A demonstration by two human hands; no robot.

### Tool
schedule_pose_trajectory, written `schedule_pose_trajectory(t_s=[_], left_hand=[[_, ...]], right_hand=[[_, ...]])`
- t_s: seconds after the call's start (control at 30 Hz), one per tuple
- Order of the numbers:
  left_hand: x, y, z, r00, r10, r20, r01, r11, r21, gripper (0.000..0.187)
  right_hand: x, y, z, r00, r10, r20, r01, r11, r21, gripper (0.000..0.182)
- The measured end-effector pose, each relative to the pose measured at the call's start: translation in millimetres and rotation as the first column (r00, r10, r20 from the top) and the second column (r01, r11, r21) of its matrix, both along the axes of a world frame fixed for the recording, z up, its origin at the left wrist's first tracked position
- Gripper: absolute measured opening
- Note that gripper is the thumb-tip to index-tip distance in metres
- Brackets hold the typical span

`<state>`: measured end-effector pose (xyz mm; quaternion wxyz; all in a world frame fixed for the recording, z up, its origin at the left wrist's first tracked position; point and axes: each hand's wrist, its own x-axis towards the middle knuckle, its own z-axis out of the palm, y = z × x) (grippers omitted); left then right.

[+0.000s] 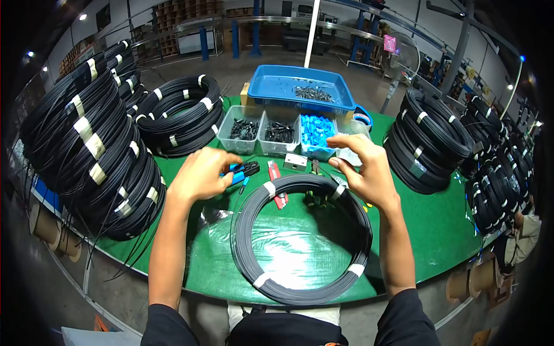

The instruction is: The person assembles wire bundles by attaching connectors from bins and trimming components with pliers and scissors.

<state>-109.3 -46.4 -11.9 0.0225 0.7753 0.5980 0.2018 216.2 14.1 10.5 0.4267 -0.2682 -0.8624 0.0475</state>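
Observation:
My left hand is at the left rear of the nearest coil, its fingers curled at the blue handles of a black-headed hand tool. Whether the tool is lifted off the table cannot be seen. A small blue connector on a thin cable is just below it. My right hand hovers in front of a clear bin of blue connectors, thumb and index finger apart, with nothing visible between them. Between my forearms, a taped coil of black cable lies flat on the green table.
Tall stacks of cable coils stand left and right. Two clear bins of black parts sit before a blue tray of metallic pieces. A red tool and a metal block lie behind the near coil.

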Motion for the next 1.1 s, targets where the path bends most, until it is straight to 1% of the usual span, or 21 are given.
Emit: schedule_pose_trajectory(t_s=[0.03, 0.07, 0.1, 0.13, 0.17, 0.23, 0.27, 0.3, 0.33, 0.37, 0.43, 0.5, 0.57, 0.6, 0.63, 0.73, 0.8, 0.83, 0.93, 1.07, 1.1], left_hand=[[0, -11, -5, 0.998, 0.047, -0.031, -0.050, 0.995, -0.081, 0.035], [-4, -18, -16, 0.993, 0.071, -0.093, -0.079, 0.993, -0.092, 0.034], [-7, -22, -28, 0.984, 0.094, -0.152, -0.109, 0.990, -0.095, 0.034], [-6, -29, -37, 0.969, 0.086, -0.231, -0.079, 0.996, 0.037, 0.034], [1, -35, -44, 0.949, 0.112, -0.294, -0.047, 0.975, 0.219, 0.035], [32, -45, -39, 0.942, 0.135, -0.307, -0.030, 0.946, 0.324, 0.037], [52, -48, -34, 0.984, -0.007, -0.180, 0.054, 0.965, 0.258, 0.036], [74, -49, -32, 0.989, -0.143, -0.040, 0.149, 0.968, 0.203, 0.036], [97, -50, -35, 0.970, -0.238, 0.036, 0.229, 0.958, 0.172, 0.038], [119, -51, -38, 0.938, -0.326, 0.114, 0.308, 0.940, 0.148, 0.041], [161, -50, -38, 0.866, -0.404, 0.293, 0.438, 0.897, -0.059, 0.057], [196, -50, -37, 0.849, -0.431, 0.306, 0.509, 0.824, -0.249, 0.076], [224, -49, -37, 0.850, -0.435, 0.296, 0.526, 0.709, -0.470, 0.084], [238, -45, -62, 0.826, -0.465, 0.320, 0.563, 0.719, -0.409, 0.088], [245, -47, -53, 0.834, -0.443, 0.329, 0.552, 0.683, -0.479, 0.090], [267, -46, -69, 0.855, -0.432, 0.287, 0.519, 0.715, -0.468, 0.084], [276, -43, -83, 0.861, -0.428, 0.274, 0.507, 0.758, -0.410, 0.069], [278, -43, -87, 0.863, -0.428, 0.270, 0.505, 0.760, -0.408, 0.069], [280, -43, -89, 0.851, -0.419, 0.317, 0.512, 0.796, -0.323, 0.054], [276, -44, -73, 0.842, -0.396, 0.367, 0.510, 0.806, -0.301, 0.056], [272, -44, -59, 0.846, -0.371, 0.382, 0.496, 0.811, -0.310, 0.056]], right_hand=[[1, 2, -4, 0.999, -0.008, 0.053, 0.009, 1.000, -0.012, 0.030], [2, 3, -8, 0.998, -0.009, 0.061, 0.016, 0.993, -0.121, 0.029], [3, 5, -14, 0.998, -0.015, 0.057, 0.022, 0.993, -0.116, 0.029], [5, 8, -20, 0.997, -0.016, 0.072, 0.023, 0.996, -0.091, 0.029], [7, 10, -25, 0.996, -0.016, 0.091, 0.023, 0.997, -0.068, 0.029], [8, 8, -26, 0.995, -0.031, 0.097, 0.039, 0.996, -0.083, 0.029], [10, 6, -25, 0.993, -0.045, 0.112, 0.059, 0.991, -0.120, 0.029], [12, 5, -23, 0.990, -0.061, 0.129, 0.081, 0.985, -0.154, 0.029], [15, 8, -22, 0.987, -0.076, 0.140, 0.089, 0.992, -0.094, 0.028], [18, 10, -19, 0.986, -0.091, 0.142, 0.104, 0.991, -0.087, 0.028], [24, 14, -15, 0.988, -0.125, 0.093, 0.139, 0.976, -0.165, 0.029], [34, 14, -10, 0.984, -0.159, 0.080, 0.170, 0.971, -0.169, 0.029], [48, 21, -14, 0.979, -0.195, 0.050, 0.201, 0.961, -0.187, 0.029], [53, 19, -11, 0.979, -0.202, 0.039, 0.206, 0.961, -0.183, 0.030], [58, 17, -8, 0.970, -0.239, 0.034, 0.241, 0.946, -0.216, 0.030], [72, 17, -8, 0.960, -0.280, -0.022, 0.266, 0.934, -0.239, 0.029], [78, 20, -9, 0.958, -0.285, -0.038, 0.268, 0.931, -0.247, 0.029], [81, 20, -10, 0.955, -0.293, -0.049, 0.271, 0.927, -0.258, 0.029], [83, 22, -13, 0.954, -0.295, -0.055, 0.267, 0.919, -0.288, 0.028], [84, 28, -19, 0.953, -0.294, -0.074, 0.256, 0.911, -0.323, 0.028], [84, 28, -21, 0.952, -0.296, -0.073, 0.254, 0.903, -0.348, 0.028]])
